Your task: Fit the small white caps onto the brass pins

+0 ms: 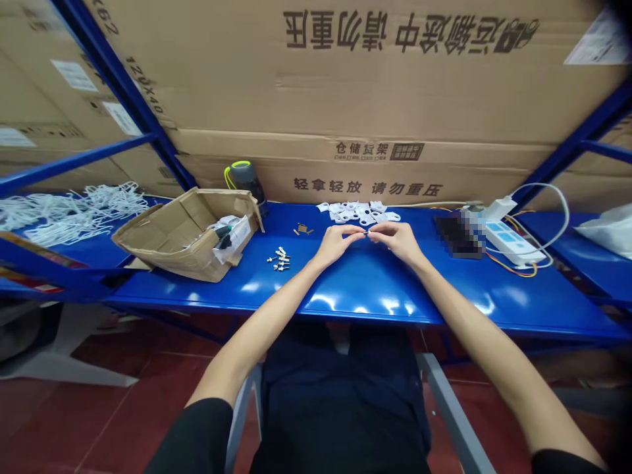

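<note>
upper brown corrugated cardboard carton point(197, 79): black print, upside down, "运输途中 请勿重压". lower brown corrugated cardboard carton point(474, 178): "仓储货架" beside a black square logo point(407, 151); "轻拿轻放 请勿重压". slanted carton edge at left point(144, 84): "120x40".

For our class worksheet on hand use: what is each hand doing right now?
Left hand: closed, fingertips pinching a small dark part.
Right hand: closed, pinching the same part.

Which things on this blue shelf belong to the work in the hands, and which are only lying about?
Work: tiny dark part between left hand and right hand; white plastic pieces; small pins.
Lying about: drink flask; power strip; cardboard box.
</note>
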`<state>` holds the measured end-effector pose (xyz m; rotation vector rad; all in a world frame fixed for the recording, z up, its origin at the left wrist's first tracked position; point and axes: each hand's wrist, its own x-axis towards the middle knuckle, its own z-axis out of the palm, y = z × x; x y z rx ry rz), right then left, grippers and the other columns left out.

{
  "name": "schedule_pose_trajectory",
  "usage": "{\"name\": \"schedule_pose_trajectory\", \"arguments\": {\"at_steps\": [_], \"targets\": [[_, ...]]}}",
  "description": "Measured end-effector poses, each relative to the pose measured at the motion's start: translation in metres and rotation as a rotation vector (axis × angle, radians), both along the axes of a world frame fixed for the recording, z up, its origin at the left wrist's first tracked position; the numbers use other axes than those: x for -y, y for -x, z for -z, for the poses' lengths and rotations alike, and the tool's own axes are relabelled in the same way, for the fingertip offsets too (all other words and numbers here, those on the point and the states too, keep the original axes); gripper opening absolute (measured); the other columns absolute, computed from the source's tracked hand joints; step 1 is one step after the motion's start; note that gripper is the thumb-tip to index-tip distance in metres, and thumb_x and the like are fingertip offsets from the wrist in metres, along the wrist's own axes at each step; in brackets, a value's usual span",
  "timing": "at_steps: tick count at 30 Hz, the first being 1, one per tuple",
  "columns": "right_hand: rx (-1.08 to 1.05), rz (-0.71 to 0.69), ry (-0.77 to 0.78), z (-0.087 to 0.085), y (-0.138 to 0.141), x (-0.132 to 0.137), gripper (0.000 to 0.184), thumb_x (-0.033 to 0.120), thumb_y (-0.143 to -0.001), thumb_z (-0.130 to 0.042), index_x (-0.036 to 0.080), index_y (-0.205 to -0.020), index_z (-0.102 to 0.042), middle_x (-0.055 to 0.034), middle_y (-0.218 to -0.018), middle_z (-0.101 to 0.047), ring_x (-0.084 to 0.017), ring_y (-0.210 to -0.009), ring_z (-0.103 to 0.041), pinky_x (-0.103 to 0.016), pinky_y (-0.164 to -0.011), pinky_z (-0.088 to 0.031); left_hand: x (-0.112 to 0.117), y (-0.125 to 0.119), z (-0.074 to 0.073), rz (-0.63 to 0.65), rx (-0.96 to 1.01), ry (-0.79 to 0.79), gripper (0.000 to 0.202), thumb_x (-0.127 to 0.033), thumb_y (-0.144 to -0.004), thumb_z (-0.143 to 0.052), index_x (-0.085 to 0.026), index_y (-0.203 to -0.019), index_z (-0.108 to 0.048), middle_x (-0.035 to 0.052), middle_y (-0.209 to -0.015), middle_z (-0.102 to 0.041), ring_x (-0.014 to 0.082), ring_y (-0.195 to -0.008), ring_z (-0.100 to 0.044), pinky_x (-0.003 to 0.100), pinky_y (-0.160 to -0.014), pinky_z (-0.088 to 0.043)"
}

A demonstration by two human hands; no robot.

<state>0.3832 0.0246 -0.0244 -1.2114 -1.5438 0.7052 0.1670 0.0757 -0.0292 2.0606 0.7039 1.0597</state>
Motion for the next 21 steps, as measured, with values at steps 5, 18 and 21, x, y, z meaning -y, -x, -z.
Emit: {"name": "schedule_pose_trajectory", "arguments": {"at_steps": [5,18,21], "targets": [[-0.051,-0.010,0.024,-0.004,0.003,0.002,0.044,0.060,-0.070,-0.090,0.021,-0.088,-0.081,-0.0070,-0.080,-0.080,-0.029,-0.077,-0.076,-0.046,-0.080,-0.064,-0.001,0.000,0.003,0.005,0.028,0.022,0.024,-0.037,-0.095,-0.073,-0.020,-0.108,-0.083,0.0055,-0.108,-0.082,0.0232,-0.100,-0.076,0.033,-0.099,-0.055],[0.102,-0.020,0.000,0.002,-0.004,-0.002,0.036,0.057,-0.081,-0.082,0.024,-0.095,-0.083,-0.0073,-0.096,-0.083,-0.033,-0.094,-0.078,-0.051,-0.095,-0.061,-0.003,0.003,0.001,-0.061,-0.019,-0.061,0.019,-0.036,-0.096,-0.070,-0.021,-0.096,-0.083,0.0032,-0.100,-0.082,0.0211,-0.096,-0.074,0.030,-0.093,-0.053],[0.412,0.145,-0.110,0.000,-0.012,-0.003,0.030,0.050,-0.094,-0.067,0.025,-0.101,-0.082,-0.0089,-0.111,-0.082,-0.034,-0.109,-0.073,-0.053,-0.106,-0.054,-0.004,0.003,0.003,-0.080,-0.036,-0.062,0.019,-0.036,-0.096,-0.070,-0.022,-0.097,-0.083,0.0023,-0.101,-0.082,0.0210,-0.095,-0.074,0.030,-0.094,-0.052]]}}
